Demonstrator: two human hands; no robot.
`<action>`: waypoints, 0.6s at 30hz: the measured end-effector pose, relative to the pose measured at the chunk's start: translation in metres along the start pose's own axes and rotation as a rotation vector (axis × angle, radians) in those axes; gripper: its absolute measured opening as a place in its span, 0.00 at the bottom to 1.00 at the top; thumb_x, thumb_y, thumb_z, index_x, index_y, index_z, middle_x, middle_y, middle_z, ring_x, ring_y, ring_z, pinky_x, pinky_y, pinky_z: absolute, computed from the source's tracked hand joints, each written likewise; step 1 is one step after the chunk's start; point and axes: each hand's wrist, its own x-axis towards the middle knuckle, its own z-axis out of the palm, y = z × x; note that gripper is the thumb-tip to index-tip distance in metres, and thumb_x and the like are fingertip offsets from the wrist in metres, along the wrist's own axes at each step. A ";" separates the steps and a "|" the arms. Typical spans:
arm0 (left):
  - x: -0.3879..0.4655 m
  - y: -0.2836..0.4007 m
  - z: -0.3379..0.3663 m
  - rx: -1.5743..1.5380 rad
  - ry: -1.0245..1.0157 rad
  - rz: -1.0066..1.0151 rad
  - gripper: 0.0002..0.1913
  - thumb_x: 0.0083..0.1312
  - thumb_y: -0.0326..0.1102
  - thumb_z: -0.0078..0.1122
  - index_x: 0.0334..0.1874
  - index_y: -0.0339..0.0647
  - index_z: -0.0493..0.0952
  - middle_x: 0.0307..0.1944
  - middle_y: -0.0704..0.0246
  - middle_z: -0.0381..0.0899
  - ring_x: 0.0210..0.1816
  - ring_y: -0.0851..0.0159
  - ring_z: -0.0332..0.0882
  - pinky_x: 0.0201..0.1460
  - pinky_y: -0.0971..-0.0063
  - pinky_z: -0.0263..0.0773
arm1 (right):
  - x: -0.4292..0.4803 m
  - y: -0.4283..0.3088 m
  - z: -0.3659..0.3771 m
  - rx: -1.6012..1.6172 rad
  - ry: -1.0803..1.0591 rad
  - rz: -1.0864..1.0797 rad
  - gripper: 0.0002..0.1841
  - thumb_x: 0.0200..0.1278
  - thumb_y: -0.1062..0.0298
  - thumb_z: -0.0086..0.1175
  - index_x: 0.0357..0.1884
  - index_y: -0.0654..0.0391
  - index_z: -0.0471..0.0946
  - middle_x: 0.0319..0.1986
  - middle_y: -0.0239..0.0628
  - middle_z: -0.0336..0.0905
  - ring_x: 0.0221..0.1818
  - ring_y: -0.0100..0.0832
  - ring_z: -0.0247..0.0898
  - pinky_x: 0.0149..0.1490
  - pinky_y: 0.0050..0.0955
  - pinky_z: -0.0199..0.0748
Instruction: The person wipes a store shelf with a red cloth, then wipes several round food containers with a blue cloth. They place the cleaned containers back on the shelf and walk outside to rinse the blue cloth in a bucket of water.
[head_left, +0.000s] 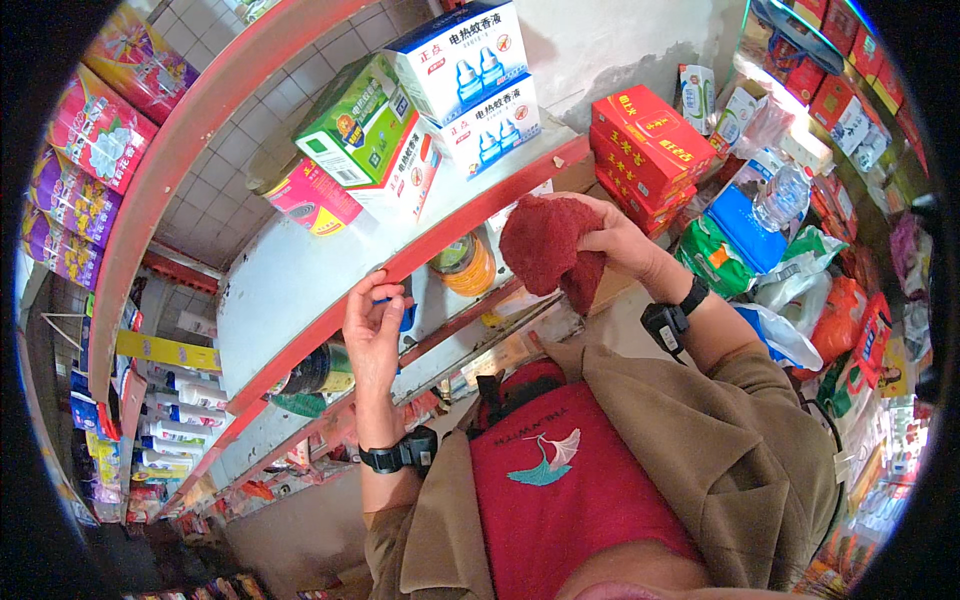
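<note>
My right hand (622, 238) grips a bunched dark red cloth (551, 244), holding it just past the red front edge (480, 223) of a white shelf (300, 300). Part of the cloth hangs below my fingers. Over to the left, my left hand (376, 330) is raised at that same edge, fingers loosely curled and apart, with nothing seen in them. Its fingertips look close to the edge; whether they touch cannot be told. A small blue object (409, 315) shows partly behind the thumb. On the shelf stand white-and-blue mosquito-liquid boxes (491, 127), a green box (360, 127) and a pink mosquito-coil can (315, 199).
Stacked red cartons (649, 157) stand beyond the shelf's right end. A plastic bottle (784, 196) and filled bags (832, 315) crowd the right. Below lies a lower shelf with a roll of orange material (469, 266). White tubes (184, 412) and purple packs (71, 195) line the left.
</note>
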 end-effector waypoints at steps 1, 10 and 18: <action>-0.002 0.001 0.001 -0.014 -0.005 -0.019 0.18 0.72 0.24 0.59 0.63 0.39 0.74 0.50 0.67 0.82 0.48 0.69 0.82 0.54 0.75 0.75 | 0.001 -0.001 0.005 0.044 -0.021 0.008 0.33 0.54 0.83 0.56 0.67 0.63 0.70 0.57 0.39 0.80 0.59 0.32 0.77 0.67 0.34 0.73; -0.016 -0.009 0.029 0.006 -0.354 -0.101 0.43 0.66 0.39 0.70 0.81 0.48 0.55 0.75 0.61 0.63 0.74 0.56 0.63 0.71 0.59 0.66 | 0.027 0.013 0.035 0.443 -0.195 0.153 0.35 0.55 0.82 0.53 0.70 0.62 0.67 0.62 0.42 0.76 0.62 0.36 0.75 0.69 0.37 0.71; -0.031 -0.019 0.006 -0.407 -0.217 -0.244 0.06 0.69 0.25 0.63 0.46 0.42 0.80 0.43 0.78 0.82 0.45 0.79 0.75 0.52 0.80 0.70 | 0.039 0.016 0.056 0.072 -0.329 0.103 0.35 0.58 0.83 0.52 0.72 0.62 0.67 0.64 0.40 0.75 0.63 0.32 0.73 0.69 0.35 0.69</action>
